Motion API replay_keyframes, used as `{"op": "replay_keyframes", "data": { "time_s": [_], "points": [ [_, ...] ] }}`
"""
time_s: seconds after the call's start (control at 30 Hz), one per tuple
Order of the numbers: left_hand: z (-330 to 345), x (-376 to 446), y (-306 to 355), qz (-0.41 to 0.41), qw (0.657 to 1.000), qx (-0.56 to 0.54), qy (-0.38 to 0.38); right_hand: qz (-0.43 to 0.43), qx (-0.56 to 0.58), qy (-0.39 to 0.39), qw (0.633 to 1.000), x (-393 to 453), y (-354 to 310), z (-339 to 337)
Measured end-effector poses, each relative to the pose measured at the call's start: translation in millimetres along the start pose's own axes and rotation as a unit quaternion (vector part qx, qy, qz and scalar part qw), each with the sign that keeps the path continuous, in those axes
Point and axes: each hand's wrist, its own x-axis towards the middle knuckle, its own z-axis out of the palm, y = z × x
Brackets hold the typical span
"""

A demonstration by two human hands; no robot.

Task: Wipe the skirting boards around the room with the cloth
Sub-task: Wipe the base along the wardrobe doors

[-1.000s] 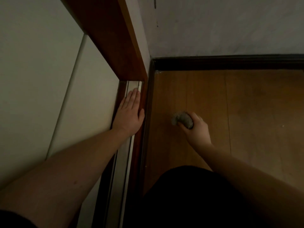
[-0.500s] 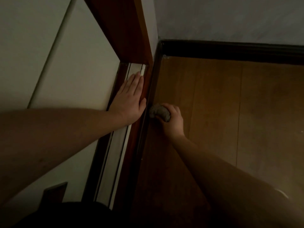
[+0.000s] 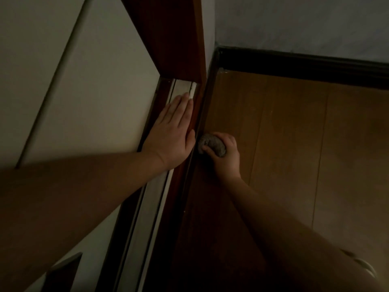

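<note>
Fingers (image 3: 226, 139) of the right hand (image 3: 225, 157) are curled around a balled grey cloth (image 3: 212, 145), the thumb crossing its near side. That cloth sits pressed to the dark skirting board (image 3: 202, 123) that runs from about 6 o'clock up to the room corner at 12 o'clock. Contact point lies roughly midway along the visible run of this board.

Left hand (image 3: 171, 131): fingers straight and held together, palm down, lying flat on the pale metal door track (image 3: 155, 199) at 9 o'clock of the cloth. Its thumb is just beside the cloth, with a reddish wooden strip and the board's top edge between them. It holds nothing.

Edges: a reddish-brown door frame (image 3: 168, 39) stands upright at 12 o'clock of the left hand, ending on the track. A second run of skirting board (image 3: 294, 66) leaves the corner and crosses toward 3 o'clock beneath the grey wall (image 3: 294, 22). Both runs meet at the corner, at about 12 o'clock of the cloth.

Open room: the wooden floor (image 3: 294, 144) stretches bare from the right hand toward 3 o'clock and up to the far board. Along the near board, uncovered length shows on both sides of the cloth, toward 12 and toward 6 o'clock. Lighting is dim; whether the boards carry dust cannot be judged.
</note>
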Motion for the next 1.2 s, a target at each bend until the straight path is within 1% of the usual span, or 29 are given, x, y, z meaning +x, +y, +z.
{"op": "replay_keyframes", "data": {
  "time_s": [0.1,0.23,0.37,0.5,0.63,0.7,0.8,0.9,1.0,1.13,1.2],
  "points": [
    [1,1,-1,0.002,1.000,-0.005,0.012,-0.014,0.005,0.008,1.000,14,-1,0],
    [3,1,0,0.003,1.000,-0.015,0.020,-0.011,0.012,0.039,0.999,49,-9,1],
    [3,1,0,0.003,1.000,-0.017,0.026,0.001,-0.011,0.056,0.998,92,-20,-4],
    [3,0,1,0.002,0.999,-0.015,0.031,0.003,-0.044,0.084,0.995,144,-44,-13],
    [3,0,0,0.002,0.999,-0.019,0.027,0.010,-0.087,0.072,0.994,173,-59,-25],
    [3,0,0,0.002,0.999,-0.021,0.028,0.000,-0.089,0.076,0.993,169,-59,-30],
    [4,1,-1,0.002,0.999,-0.021,0.025,-0.020,-0.055,0.083,0.995,144,-53,-39],
    [4,2,-1,0.000,1.000,-0.021,0.021,-0.028,-0.025,0.049,0.998,106,-39,-43],
    [4,2,-2,-0.004,1.000,-0.017,0.014,-0.027,-0.029,0.019,0.999,65,-25,-42],
    [3,0,-4,-0.003,1.000,-0.018,0.009,-0.037,-0.021,-0.019,0.999,16,-10,-29],
    [1,1,-4,-0.004,1.000,-0.018,0.007,-0.044,-0.018,-0.033,0.998,6,-6,-18]
  ]
}}
